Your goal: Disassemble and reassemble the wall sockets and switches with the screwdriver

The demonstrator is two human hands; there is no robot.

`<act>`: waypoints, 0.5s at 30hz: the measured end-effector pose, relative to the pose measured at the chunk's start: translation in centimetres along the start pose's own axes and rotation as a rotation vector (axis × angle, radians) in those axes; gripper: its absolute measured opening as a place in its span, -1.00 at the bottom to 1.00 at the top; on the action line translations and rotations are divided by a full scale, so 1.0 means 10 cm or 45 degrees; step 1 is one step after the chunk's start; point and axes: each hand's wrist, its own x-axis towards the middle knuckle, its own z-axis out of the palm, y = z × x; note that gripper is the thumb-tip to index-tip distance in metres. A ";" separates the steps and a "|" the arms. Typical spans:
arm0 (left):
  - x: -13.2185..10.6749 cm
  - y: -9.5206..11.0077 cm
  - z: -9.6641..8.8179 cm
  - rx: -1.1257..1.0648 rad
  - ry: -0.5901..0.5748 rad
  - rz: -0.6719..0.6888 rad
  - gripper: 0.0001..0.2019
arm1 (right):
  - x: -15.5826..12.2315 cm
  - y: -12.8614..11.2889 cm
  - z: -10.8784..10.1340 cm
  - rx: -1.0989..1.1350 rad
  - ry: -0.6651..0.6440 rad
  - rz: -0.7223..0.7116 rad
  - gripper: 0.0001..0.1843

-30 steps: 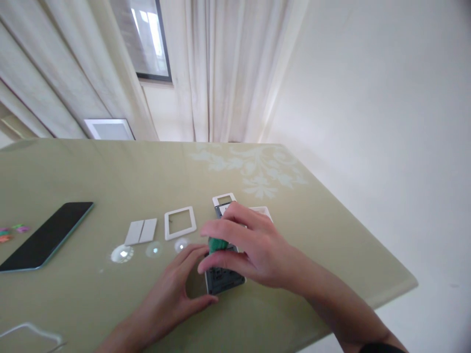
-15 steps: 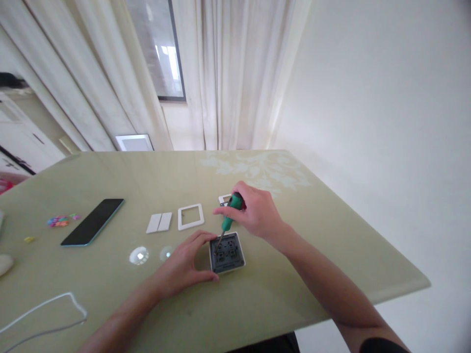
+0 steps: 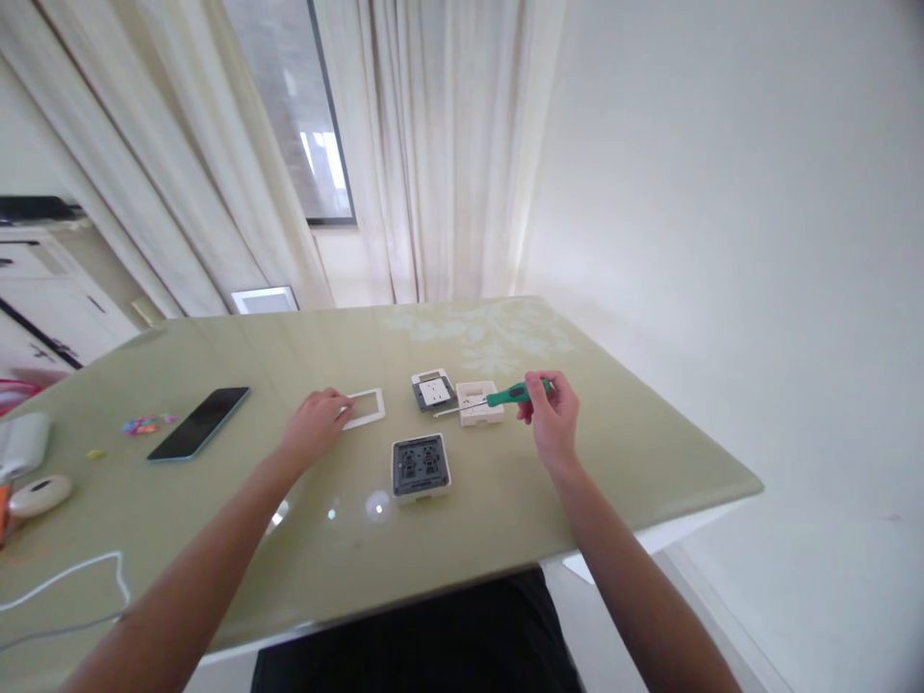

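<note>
My right hand is closed round the green handle of a screwdriver, held level above the table with its shaft pointing left over a white socket part. My left hand lies on the table, its fingers curled at the left edge of a white square frame; the white rocker plates seen earlier are hidden under it. A grey switch base with a white rim lies face up between my arms, untouched. Another socket module sits behind it.
A black phone lies at the left, with small coloured bits beside it. A white cable, a mouse and a white object sit at the far left. The table edge runs close to me; curtains hang behind.
My right hand lifted the screwdriver off the grey switch base and carried it right. My left hand let go of the base and moved up-left to the white frame. The view pulled back.
</note>
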 end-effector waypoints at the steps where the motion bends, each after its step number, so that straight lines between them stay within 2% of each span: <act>1: 0.05 -0.03 0.00 0.060 -0.011 -0.021 -0.73 | -0.02 0.02 -0.02 0.011 0.027 0.010 -0.37; 7: 0.18 -0.11 0.02 0.246 -0.103 -0.068 -0.71 | -0.06 0.08 -0.01 0.061 0.067 0.066 -0.37; 15: 0.15 -0.18 -0.02 0.291 -0.186 -0.096 -0.69 | -0.10 0.05 0.01 0.053 0.041 0.089 -0.36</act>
